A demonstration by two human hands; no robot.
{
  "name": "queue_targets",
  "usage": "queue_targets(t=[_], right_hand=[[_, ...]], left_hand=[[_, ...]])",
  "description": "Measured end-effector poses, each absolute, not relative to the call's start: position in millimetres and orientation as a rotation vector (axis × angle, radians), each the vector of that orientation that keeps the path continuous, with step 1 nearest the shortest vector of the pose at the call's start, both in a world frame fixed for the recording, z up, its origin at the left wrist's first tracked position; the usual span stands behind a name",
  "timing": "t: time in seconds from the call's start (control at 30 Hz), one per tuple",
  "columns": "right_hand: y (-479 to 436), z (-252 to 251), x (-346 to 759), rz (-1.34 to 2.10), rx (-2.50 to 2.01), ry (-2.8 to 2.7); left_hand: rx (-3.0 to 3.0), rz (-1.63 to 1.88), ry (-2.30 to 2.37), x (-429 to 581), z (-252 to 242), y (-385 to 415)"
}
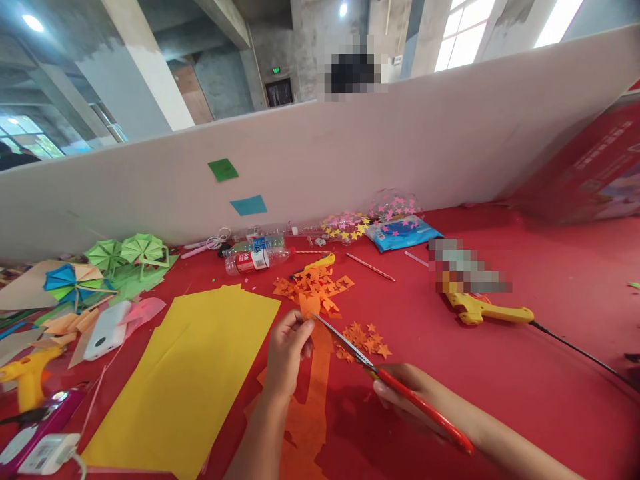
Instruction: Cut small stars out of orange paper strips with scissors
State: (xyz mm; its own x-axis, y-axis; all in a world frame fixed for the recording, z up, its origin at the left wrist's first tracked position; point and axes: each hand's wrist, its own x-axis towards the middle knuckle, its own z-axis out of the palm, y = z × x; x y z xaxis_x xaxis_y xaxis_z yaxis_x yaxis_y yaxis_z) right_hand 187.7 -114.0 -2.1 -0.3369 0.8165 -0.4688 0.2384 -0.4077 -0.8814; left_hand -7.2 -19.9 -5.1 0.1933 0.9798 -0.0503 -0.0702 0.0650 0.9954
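Observation:
My left hand (291, 343) pinches a small piece of orange paper (310, 305) between thumb and fingers, near the middle of the view. Red-handled scissors (420, 403) are in my right hand (407, 387), their blades pointing up and left. The blade tips reach the orange piece beside my left thumb. Below, an orange paper strip (320, 373) lies on the red table. Small orange cut stars (367, 340) are scattered just right of the blades. Behind my left hand is a pile of orange scraps (335, 288) with star-shaped holes.
Yellow sheets (190, 380) lie on the left, beyond them a white device (107, 330), paper umbrellas (143, 248) and a glue gun (31, 373). Bottles (253, 261) and a blue packet (404, 233) stand near the white partition (310, 167). Another yellow glue gun (475, 310) is at right.

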Motion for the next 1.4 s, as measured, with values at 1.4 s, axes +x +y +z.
queue_targets(t=[1.4], right_hand=[[-120.7, -12.0, 179.0, 1.805, -1.389, -1.356]], left_hand=[[1.175, 1.138, 1.046, -4.5, -7.3, -23.1]])
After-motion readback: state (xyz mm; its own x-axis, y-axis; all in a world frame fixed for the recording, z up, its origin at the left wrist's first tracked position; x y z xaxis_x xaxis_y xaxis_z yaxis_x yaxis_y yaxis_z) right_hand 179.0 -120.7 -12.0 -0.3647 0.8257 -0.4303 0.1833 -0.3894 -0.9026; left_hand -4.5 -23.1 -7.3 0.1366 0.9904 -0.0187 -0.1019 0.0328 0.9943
